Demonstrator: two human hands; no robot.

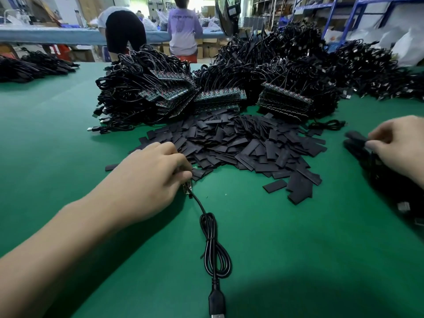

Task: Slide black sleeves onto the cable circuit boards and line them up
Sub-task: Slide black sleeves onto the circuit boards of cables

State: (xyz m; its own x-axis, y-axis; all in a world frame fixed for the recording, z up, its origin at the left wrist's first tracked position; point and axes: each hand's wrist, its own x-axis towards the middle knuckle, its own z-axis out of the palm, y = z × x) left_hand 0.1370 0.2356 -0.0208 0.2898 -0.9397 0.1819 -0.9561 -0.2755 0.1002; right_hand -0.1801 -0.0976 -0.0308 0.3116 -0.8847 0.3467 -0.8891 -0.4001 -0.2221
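Observation:
My left hand (pixel 153 177) pinches the small circuit board (pixel 187 188) at the end of a black USB cable (pixel 212 246), which trails toward me across the green table. The hand sits at the near left edge of a heap of flat black sleeves (pixel 241 145). At the far right, my right hand (pixel 399 145) pinches a sleeved cable end (pixel 354 136) above a row of sleeved cables (pixel 385 180). Behind the sleeve heap lie stacks of bare circuit boards (pixel 220 97) with their cables.
Large piles of black cables (pixel 298 56) fill the back of the green table (pixel 298 249), with another pile (pixel 29 65) at the far left. Two people (pixel 183 28) work at a blue bench behind, near a fan (pixel 226 14) and blue shelving.

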